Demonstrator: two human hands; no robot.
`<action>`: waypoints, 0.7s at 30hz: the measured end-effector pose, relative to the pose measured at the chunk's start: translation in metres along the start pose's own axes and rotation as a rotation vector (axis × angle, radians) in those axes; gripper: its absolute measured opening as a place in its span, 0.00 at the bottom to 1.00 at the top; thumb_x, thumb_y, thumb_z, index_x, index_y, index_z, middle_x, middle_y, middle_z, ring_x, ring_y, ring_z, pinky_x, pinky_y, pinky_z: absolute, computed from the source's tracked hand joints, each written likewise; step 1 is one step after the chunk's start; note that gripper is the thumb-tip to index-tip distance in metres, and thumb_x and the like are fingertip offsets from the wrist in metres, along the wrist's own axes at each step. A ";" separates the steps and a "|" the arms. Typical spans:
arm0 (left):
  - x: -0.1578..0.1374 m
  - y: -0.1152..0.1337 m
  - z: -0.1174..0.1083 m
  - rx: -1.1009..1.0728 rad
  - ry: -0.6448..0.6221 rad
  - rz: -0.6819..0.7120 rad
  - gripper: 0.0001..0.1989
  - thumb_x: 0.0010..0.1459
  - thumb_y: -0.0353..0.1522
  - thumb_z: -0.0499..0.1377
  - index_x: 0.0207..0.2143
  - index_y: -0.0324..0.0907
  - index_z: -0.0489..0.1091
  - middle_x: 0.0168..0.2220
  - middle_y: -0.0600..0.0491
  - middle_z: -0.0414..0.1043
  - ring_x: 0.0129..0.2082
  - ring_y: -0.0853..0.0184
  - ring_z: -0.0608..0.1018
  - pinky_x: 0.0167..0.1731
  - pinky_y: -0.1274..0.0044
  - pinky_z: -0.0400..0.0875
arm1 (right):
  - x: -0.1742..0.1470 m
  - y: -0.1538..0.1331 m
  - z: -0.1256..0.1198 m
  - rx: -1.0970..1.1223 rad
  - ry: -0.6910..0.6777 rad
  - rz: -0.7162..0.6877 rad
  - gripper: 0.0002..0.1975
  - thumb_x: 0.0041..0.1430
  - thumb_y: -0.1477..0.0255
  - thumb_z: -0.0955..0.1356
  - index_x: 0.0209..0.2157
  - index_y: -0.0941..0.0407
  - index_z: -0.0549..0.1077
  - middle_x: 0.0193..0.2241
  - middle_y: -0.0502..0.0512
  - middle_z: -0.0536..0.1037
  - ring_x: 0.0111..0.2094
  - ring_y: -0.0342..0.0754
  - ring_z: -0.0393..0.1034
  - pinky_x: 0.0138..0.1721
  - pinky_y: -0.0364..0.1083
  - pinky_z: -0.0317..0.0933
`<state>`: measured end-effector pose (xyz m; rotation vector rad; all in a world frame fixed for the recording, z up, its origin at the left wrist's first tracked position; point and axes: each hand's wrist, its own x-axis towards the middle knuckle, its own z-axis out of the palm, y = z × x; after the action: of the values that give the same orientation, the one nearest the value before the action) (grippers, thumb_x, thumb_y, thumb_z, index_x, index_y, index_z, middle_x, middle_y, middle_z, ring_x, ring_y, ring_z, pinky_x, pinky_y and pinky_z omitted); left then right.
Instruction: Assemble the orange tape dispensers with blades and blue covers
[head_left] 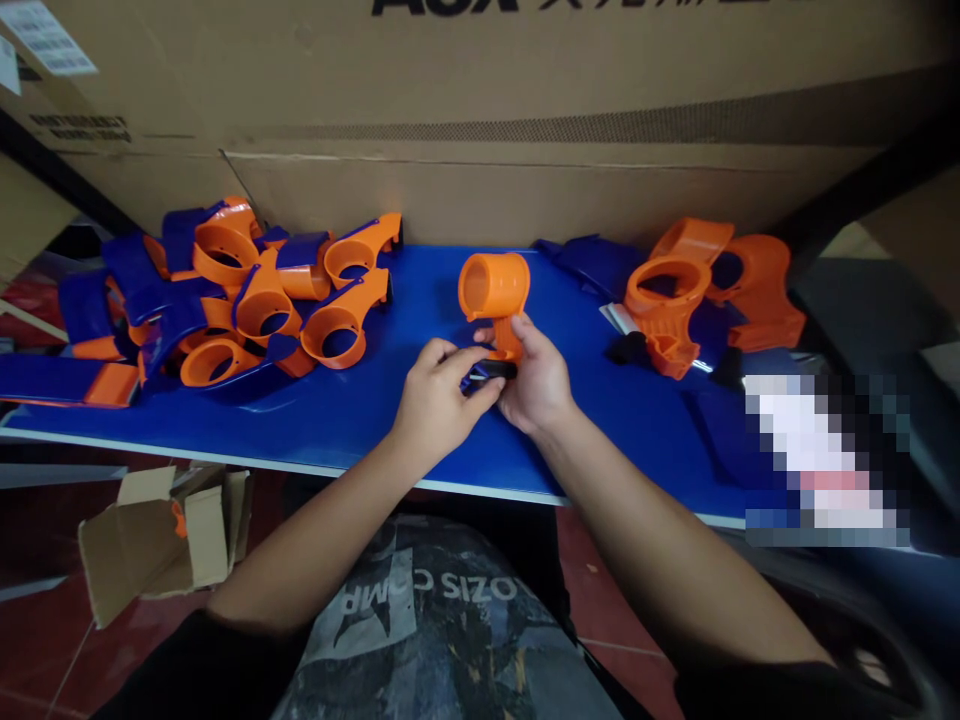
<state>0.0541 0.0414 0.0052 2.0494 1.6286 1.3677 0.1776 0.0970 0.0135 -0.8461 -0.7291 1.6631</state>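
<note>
An orange tape dispenser body (493,288), its round hub uppermost, is held upright over the blue tabletop. My right hand (538,380) wraps around its lower part from the right. From the left, my left hand (442,395) pinches a small dark piece (487,372) with a pale edge at the lower end of the body; whether it is attached cannot be seen. The fingers cover much of that joint.
Several orange and blue tape dispensers (262,310) are heaped at the left. More orange bodies (667,290) and blue parts (589,262) lie at the right. Behind stands a large cardboard box (480,190). An opened carton (142,550) sits on the floor at lower left.
</note>
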 end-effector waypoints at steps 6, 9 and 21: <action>-0.003 -0.003 -0.002 0.018 -0.017 0.059 0.21 0.62 0.39 0.68 0.56 0.44 0.76 0.42 0.50 0.71 0.43 0.64 0.78 0.48 0.71 0.77 | -0.001 -0.001 0.004 -0.113 0.037 -0.028 0.11 0.52 0.68 0.73 0.38 0.50 0.72 0.31 0.47 0.74 0.33 0.44 0.68 0.37 0.44 0.66; -0.006 -0.003 -0.005 0.019 -0.033 0.079 0.23 0.66 0.42 0.63 0.59 0.42 0.74 0.42 0.49 0.70 0.43 0.64 0.77 0.48 0.71 0.77 | -0.002 -0.001 0.007 -0.164 0.064 -0.040 0.13 0.51 0.71 0.74 0.39 0.50 0.73 0.31 0.45 0.73 0.32 0.42 0.66 0.34 0.42 0.63; -0.004 -0.001 -0.023 -0.097 0.070 -0.267 0.16 0.73 0.42 0.52 0.50 0.43 0.74 0.44 0.47 0.79 0.45 0.61 0.80 0.49 0.68 0.74 | -0.005 -0.002 0.008 -0.173 -0.015 0.013 0.20 0.50 0.73 0.76 0.43 0.50 0.68 0.29 0.43 0.71 0.23 0.40 0.66 0.18 0.41 0.54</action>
<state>0.0367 0.0300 0.0149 1.6768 1.7519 1.4049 0.1724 0.0919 0.0205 -0.9619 -0.8896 1.6361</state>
